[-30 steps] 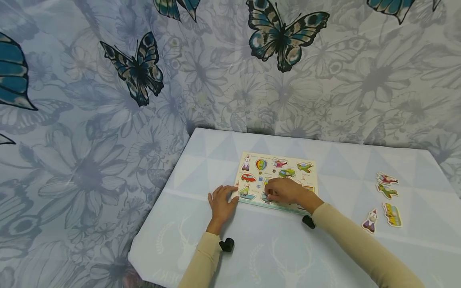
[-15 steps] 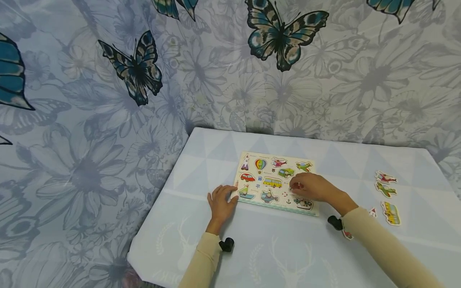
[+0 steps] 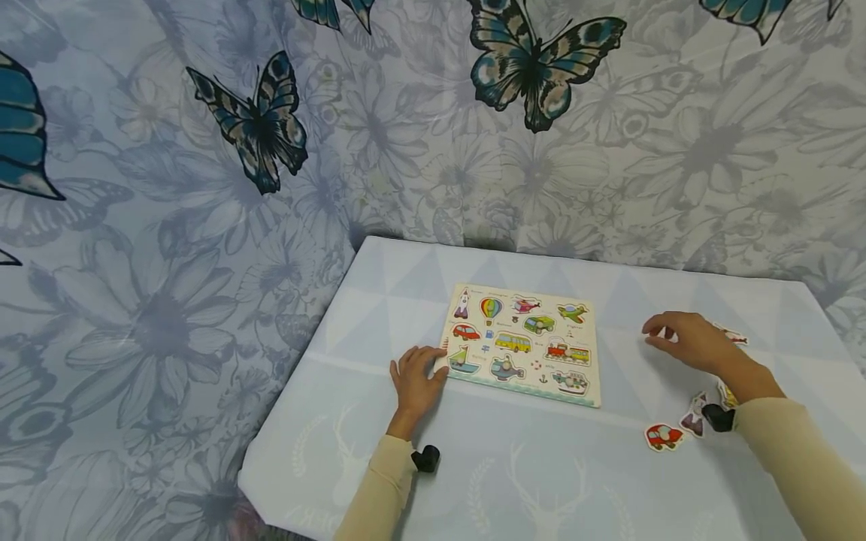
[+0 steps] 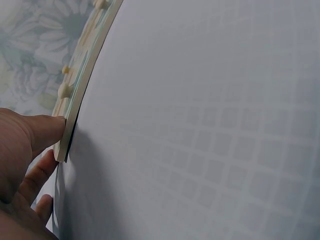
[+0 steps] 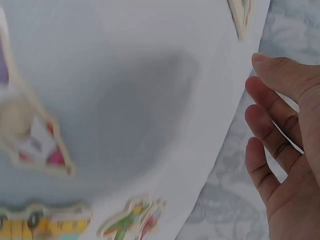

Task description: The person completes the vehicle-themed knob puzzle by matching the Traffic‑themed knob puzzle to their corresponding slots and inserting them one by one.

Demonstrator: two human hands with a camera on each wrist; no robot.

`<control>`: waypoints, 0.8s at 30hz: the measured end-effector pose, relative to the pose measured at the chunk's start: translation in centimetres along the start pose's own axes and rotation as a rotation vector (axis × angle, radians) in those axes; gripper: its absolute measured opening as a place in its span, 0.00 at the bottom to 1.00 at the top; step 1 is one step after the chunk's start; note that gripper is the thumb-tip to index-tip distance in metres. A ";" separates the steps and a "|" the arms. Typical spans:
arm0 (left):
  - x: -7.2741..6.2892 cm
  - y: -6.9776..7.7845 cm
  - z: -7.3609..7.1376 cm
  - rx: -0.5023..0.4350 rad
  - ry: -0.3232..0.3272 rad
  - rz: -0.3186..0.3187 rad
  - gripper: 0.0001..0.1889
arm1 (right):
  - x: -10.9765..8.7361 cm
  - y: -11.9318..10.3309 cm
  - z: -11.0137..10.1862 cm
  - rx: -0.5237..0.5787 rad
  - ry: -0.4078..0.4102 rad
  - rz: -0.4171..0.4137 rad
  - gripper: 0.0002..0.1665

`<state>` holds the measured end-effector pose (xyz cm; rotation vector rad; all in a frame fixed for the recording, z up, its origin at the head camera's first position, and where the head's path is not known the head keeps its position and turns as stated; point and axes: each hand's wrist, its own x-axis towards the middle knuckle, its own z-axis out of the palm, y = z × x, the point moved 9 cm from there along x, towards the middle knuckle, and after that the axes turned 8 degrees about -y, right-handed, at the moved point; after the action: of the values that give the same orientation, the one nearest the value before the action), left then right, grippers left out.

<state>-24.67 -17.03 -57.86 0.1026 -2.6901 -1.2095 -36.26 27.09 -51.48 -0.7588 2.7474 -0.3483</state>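
Observation:
A wooden puzzle board (image 3: 485,353) with vehicle pictures lies on the table. My left hand (image 3: 419,379) rests at its left edge near the front corner, fingers spread. The left wrist view has the thumb (image 4: 49,129) against the board's end. To the right of the board, my right hand (image 3: 690,342) hovers over the table with fingers loosely bent and nothing between them. Below it lie a rocket piece (image 3: 694,415), a red car piece (image 3: 663,436) and a yellow piece (image 5: 45,225). A helicopter piece (image 3: 733,333) shows just behind the hand; a green airplane piece (image 5: 125,222) shows in the right wrist view.
A pale patterned cloth covers the table (image 3: 514,466). Behind and to the left hangs a butterfly-printed backdrop (image 3: 406,150). Each wrist carries a black device, one at the left cuff (image 3: 426,459) and one at the right cuff (image 3: 719,418).
My right hand has moved right, off the board and over toward the loose pieces. The bus and train pictures it covered now show, and the red car piece is uncovered. My left hand stays put.

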 end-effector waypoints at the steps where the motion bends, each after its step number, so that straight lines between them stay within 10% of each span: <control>1: 0.0 0.0 0.0 -0.001 -0.001 -0.001 0.13 | -0.2 0.7 -0.3 0.005 -0.002 0.005 0.15; 24: -0.1 0.2 -0.3 -0.008 0.006 0.005 0.13 | -5.0 9.7 0.5 -0.016 -0.143 0.094 0.06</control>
<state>-24.54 -17.10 -57.54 0.0981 -2.6785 -1.2167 -36.42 37.73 -53.84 -0.6297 2.6434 -0.2430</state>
